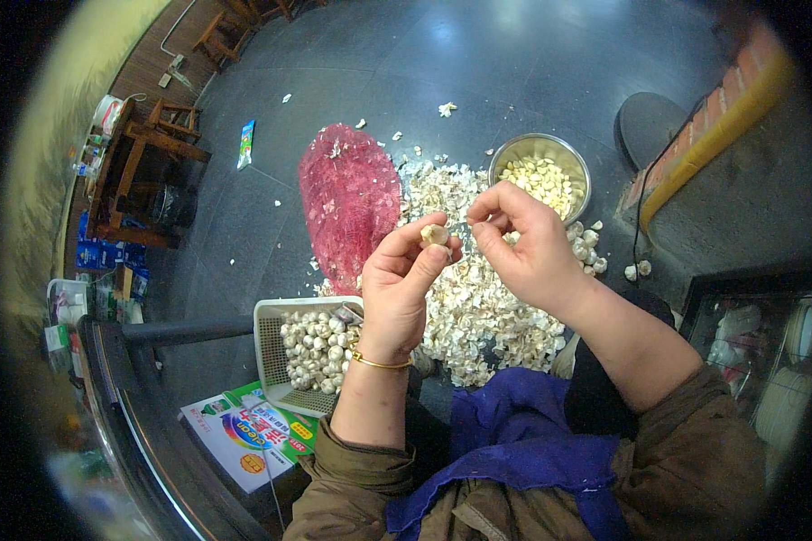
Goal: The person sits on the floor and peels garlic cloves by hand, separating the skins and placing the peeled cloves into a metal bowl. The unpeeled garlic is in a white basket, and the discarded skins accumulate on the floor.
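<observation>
Between the thumb and fingers of my left hand (399, 272) is a partly peeled garlic bulb (434, 234), raised over the floor. Close to its right, my right hand (534, 252) has its thumb and forefinger pinched together; whatever they hold is too small to make out. A pale bit, perhaps a clove (512, 238), shows by the curled right fingers. Beneath both hands spreads a heap of garlic skins (478, 311). A round metal bowl (589, 173) beyond my right hand contains peeled garlic cloves (541, 178).
Left of the skins lies a red mesh bag (347, 203). A pale plastic basket (264, 352) of whole garlic bulbs (314, 347) stands beside my left forearm, near a printed carton (248, 442). More bulbs (588, 248) sit below the bowl. Wooden stools (140, 171) stand far left.
</observation>
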A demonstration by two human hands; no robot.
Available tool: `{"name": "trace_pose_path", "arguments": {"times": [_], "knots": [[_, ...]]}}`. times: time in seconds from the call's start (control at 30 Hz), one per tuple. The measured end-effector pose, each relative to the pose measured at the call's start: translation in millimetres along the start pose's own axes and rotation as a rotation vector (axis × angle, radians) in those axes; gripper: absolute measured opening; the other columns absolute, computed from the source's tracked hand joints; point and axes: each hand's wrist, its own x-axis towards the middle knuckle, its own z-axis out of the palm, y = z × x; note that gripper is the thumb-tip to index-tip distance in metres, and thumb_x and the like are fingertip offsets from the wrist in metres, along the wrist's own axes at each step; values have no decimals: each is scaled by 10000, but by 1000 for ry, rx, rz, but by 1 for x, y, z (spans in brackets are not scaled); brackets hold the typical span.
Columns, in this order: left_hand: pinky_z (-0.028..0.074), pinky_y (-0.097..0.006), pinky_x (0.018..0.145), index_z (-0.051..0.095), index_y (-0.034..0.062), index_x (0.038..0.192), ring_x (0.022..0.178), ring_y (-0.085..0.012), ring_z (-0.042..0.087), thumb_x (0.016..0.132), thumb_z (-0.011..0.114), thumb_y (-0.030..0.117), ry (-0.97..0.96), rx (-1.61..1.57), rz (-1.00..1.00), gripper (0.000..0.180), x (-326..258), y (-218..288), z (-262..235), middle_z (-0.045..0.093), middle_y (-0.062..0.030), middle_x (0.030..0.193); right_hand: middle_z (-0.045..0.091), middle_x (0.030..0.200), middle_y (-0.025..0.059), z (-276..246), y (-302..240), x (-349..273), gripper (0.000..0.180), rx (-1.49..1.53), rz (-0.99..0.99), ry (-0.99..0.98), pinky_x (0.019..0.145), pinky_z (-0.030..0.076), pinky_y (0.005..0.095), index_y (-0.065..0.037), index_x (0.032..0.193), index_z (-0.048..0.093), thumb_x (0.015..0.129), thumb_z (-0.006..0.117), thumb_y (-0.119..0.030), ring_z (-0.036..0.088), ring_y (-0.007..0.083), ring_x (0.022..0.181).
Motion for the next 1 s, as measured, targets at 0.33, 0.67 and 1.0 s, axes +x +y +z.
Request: {"name": "trace_pose_path", "arguments": {"times": [0.33, 0.67, 1.0], "knots": [[528, -252, 806, 631, -27, 1145, 905, -115, 640, 860, 709, -10, 16, 595, 121, 295, 2, -10, 0, 688, -67, 1020, 653, 771, 136, -6, 5, -1, 92, -118, 33, -183, 613, 508, 375, -41, 840, 653, 855, 651, -131, 663, 290, 695], [540, -274, 725, 697, 14, 1079, 798, -151, 686, 802, 763, 19, 34, 886, 327, 285, -2, -12, 0, 717, -110, 909, 652, 754, 151, -9, 7, -2, 97, -227, -39, -243, 602, 507, 413, -53, 824, 652, 844, 633, -146, 657, 335, 696], [542, -275, 726, 698, 23, 1083, 802, -158, 690, 800, 764, 14, 45, 883, 339, 290, -2, -17, -2, 719, -112, 916, 635, 735, 132, -8, 8, -3, 84, -234, -55, -238, 585, 498, 423, -48, 797, 623, 824, 633, -127, 643, 336, 669]]}}
